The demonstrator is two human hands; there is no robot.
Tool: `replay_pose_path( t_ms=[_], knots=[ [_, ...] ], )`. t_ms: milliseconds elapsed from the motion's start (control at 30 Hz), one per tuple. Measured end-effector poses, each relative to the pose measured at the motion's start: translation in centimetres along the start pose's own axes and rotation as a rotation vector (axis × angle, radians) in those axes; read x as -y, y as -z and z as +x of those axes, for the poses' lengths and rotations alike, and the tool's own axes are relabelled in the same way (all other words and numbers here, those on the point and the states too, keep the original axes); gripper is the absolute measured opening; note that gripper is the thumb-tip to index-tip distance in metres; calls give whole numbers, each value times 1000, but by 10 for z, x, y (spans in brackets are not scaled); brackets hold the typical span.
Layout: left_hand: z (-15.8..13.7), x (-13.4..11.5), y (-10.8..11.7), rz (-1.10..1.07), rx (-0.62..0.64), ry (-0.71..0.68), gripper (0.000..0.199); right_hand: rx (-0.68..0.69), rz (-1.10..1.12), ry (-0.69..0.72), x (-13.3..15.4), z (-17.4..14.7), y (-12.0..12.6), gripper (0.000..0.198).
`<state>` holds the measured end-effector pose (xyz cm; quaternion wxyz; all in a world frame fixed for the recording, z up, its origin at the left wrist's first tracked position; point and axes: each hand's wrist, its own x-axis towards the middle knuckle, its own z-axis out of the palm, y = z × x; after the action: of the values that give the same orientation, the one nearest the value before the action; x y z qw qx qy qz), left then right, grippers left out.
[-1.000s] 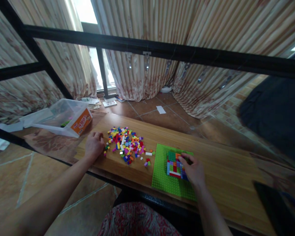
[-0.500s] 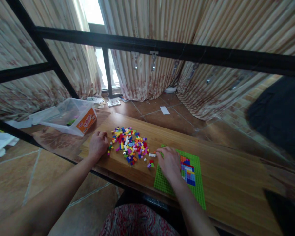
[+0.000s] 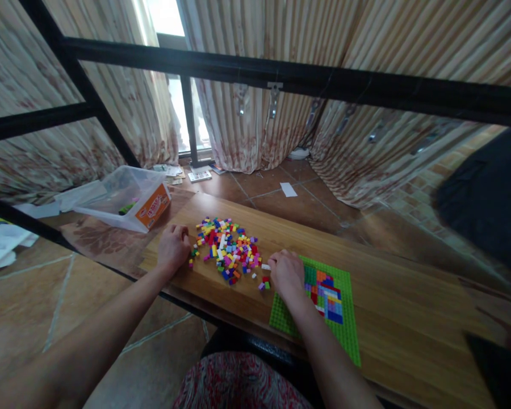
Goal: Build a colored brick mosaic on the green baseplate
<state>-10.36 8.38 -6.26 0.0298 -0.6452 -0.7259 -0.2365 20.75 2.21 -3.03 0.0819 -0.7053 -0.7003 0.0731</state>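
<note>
Small coloured toy bricks (image 3: 230, 247) lie in a loose pile on a wooden bench top (image 3: 400, 295). My left hand (image 3: 174, 247) rests at the left edge of the pile, fingers curled in; whatever they may hold is hidden. To the right of the pile, my right hand (image 3: 287, 272) is closed, its fingertips on the right end of a white brick (image 3: 266, 266). Its wrist and forearm cover part of a green studded baseplate (image 3: 350, 318). A multicoloured patch of bricks (image 3: 330, 298) is built on that plate.
A clear plastic box (image 3: 128, 199) with an orange label stands at the bench's left end, a few pieces inside. A black metal rail (image 3: 221, 67) crosses in front of the curtains. Papers (image 3: 288, 189) lie on the tiled floor. A dark object (image 3: 494, 363) is at the lower right.
My right hand has shifted slightly left, its fingertips now covering the white brick's right end; more of the built patch shows. My left hand stays beside the pile. The view has shifted slightly.
</note>
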Motion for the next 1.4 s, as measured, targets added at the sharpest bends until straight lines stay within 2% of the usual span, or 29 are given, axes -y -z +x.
replay_pose_path(
  t_ms=[167, 367, 467, 600, 733, 933, 1400],
  knots=[
    [0, 0, 0, -8, -8, -4, 21, -90, 116, -9, 4, -3, 1, 25],
    [0, -1, 1, -9, -2, 1, 23, -153, 593, -70, 0, -32, 19, 25],
    [0, -1, 1, -13, 2, 0, 24, -173, 794, -92, -13, -49, 24, 28],
    [0, -1, 1, -12, -1, 0, 24, -266, 940, -217, -43, -71, 24, 33],
    [0, -2, 3, -12, 0, -5, 25, -337, 885, -322, -78, -88, 23, 33],
    [1, -2, 4, -11, 1, 2, 26, -430, 643, -326, -110, -98, 24, 35],
    [2, -1, 4, 8, -1, -14, 27, -349, 385, -279, -107, -75, 18, 36]
  ],
)
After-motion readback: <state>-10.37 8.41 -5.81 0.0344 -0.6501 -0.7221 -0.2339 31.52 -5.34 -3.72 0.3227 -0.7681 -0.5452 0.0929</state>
